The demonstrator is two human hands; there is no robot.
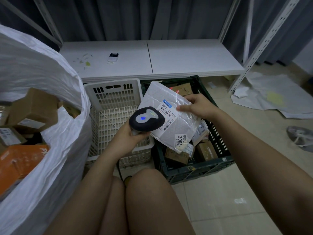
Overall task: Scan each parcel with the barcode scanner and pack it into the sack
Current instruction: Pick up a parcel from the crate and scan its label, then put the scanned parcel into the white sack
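Closest to the camera are the person's two bare knees (pixel 128 200), close together. Just above them the left hand (pixel 126 138) has a tight grip round the handle of the barcode scanner (pixel 147 119). The scanner's dark head sticks up out of that grip, and a small blue light shines on its top. The head sits over the lower left edge of the white parcel (pixel 171 114), right beside the label with the black bars.

To the right of the scanner, the right hand (pixel 198 106) holds the white parcel. Its grip is a pinch on the right edge, thumb on the front and fingers behind. The parcel is a flat, soft bag, tilted, held up in the air over the dark crate (pixel 194 167). A second sticker near its lower end reads 7002.

Under the parcel, the dark crate stands on the floor and holds several small brown boxes (pixel 177 155). Left of it, behind the scanner hand, stands a white basket (pixel 111 92) with slots in its walls.

Far to the left of both hands is the big white sack (pixel 55 133), open at the top. Brown boxes and an orange box (pixel 18 163) lie inside it.

Farther back is a low white shelf (pixel 186 56). A small white gadget (pixel 113 57) lies on it. Behind the shelf hangs a grey curtain (pixel 135 17).
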